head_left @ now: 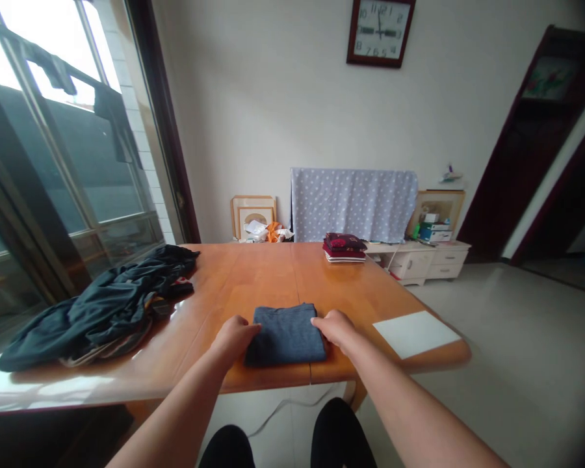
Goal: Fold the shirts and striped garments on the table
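Observation:
A folded dark blue-grey garment (286,337) lies flat near the front edge of the wooden table (244,276). At its left side my left hand (236,338) grips the edge, thumb on top and fingers mostly hidden beneath. My right hand (335,328) pinches the opposite edge in the same way. The garment is a compact rectangle; its exact kind cannot be made out. Both forearms reach in from the bottom of the view.
Loose dark clothes (112,302) are heaped on the table's left. A stack of folded maroon clothes (344,248) sits at the far edge. A white sheet (416,334) lies at the right corner. Behind stand a cloth-draped object (353,205) and a white cabinet (426,263).

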A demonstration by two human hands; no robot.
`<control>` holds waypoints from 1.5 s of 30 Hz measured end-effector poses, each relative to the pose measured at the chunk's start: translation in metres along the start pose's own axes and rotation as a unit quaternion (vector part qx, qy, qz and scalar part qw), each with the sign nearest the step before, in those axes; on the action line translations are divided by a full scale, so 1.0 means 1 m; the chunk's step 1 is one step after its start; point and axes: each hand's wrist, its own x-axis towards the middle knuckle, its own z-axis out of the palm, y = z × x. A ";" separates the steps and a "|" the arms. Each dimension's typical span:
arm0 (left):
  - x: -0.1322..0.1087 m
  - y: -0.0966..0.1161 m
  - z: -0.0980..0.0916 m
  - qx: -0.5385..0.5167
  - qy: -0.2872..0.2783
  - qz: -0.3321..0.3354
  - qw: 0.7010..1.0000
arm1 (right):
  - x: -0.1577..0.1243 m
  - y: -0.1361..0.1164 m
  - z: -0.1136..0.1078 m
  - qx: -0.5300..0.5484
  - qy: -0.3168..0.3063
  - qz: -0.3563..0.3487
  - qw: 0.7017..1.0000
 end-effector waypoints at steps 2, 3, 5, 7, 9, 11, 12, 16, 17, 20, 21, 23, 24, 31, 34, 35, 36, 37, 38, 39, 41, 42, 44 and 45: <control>0.004 0.004 0.004 0.020 -0.011 -0.009 1.000 | 0.005 -0.004 0.003 -0.062 0.012 0.000 0.998; 0.007 0.006 0.005 0.030 -0.018 -0.013 0.999 | 0.006 -0.006 0.004 -0.094 0.016 0.001 0.995; 0.013 0.010 0.007 0.045 -0.026 -0.018 0.998 | 0.009 -0.010 0.006 -0.133 0.020 0.006 0.991; 0.019 0.012 0.007 0.056 -0.033 -0.023 0.998 | 0.011 -0.013 0.008 -0.139 0.024 0.011 0.990; 0.023 0.014 0.007 0.063 -0.037 -0.029 0.997 | 0.013 -0.015 0.012 -0.136 0.026 0.013 0.990; 0.026 0.015 0.009 0.066 -0.041 -0.036 0.996 | 0.014 -0.016 0.016 -0.131 0.027 0.012 0.991; 0.027 0.015 0.010 0.065 -0.043 -0.038 0.996 | 0.015 -0.016 0.019 -0.127 0.026 0.013 0.991; 0.030 0.014 0.017 0.061 -0.052 -0.047 0.996 | 0.014 -0.016 0.026 -0.115 0.020 0.015 0.993; 0.031 0.014 0.019 0.060 -0.053 -0.049 0.996 | 0.014 -0.016 0.026 -0.114 0.019 0.016 0.993; 0.034 0.012 0.022 0.062 -0.058 -0.049 0.995 | 0.009 -0.018 0.024 -0.123 0.017 0.013 0.992; 0.034 0.012 0.023 0.063 -0.059 -0.047 0.995 | 0.007 -0.020 0.023 -0.127 0.018 0.009 0.992; 0.034 0.013 0.023 0.065 -0.059 -0.042 0.995 | 0.002 -0.023 0.022 -0.134 0.020 -0.001 0.991; 0.033 0.013 0.023 0.066 -0.058 -0.039 0.995 | -0.001 -0.024 0.022 -0.138 0.024 -0.010 0.990; 0.023 0.018 0.022 0.051 -0.014 0.020 0.998 | -0.009 -0.021 0.028 -0.150 0.079 -0.060 0.984; 0.020 0.020 0.022 0.028 -0.004 0.042 0.999 | -0.004 -0.015 0.030 -0.123 0.093 -0.070 0.986; 0.019 0.021 0.023 0.017 -0.005 0.047 0.999 | -0.002 -0.013 0.030 -0.104 0.098 -0.076 0.987; 0.019 0.023 0.023 0.005 -0.007 0.052 0.999 | 0.000 -0.011 0.029 -0.082 0.103 -0.083 0.988; 0.020 0.025 0.023 -0.008 -0.010 0.056 0.998 | 0.002 -0.009 0.028 -0.057 0.108 -0.090 0.988; 0.020 0.028 0.023 -0.023 -0.012 0.060 0.998 | 0.005 -0.008 0.027 -0.031 0.114 -0.096 0.988; 0.021 0.032 0.023 -0.039 -0.014 0.064 0.997 | 0.007 -0.008 0.024 -0.005 0.120 -0.100 0.988; 0.025 0.043 0.024 -0.074 -0.016 0.070 0.995 | 0.013 -0.010 0.015 0.045 0.129 -0.100 0.986; 0.027 0.051 0.024 -0.089 -0.017 0.075 0.993 | 0.017 -0.012 0.009 0.074 0.130 -0.096 0.984; 0.033 0.068 0.024 -0.114 -0.017 0.090 0.989 | 0.026 -0.017 -0.007 0.133 0.124 -0.086 0.980; 0.036 0.078 0.025 -0.131 -0.020 0.100 0.986 | 0.031 -0.019 -0.017 0.158 0.119 -0.082 0.977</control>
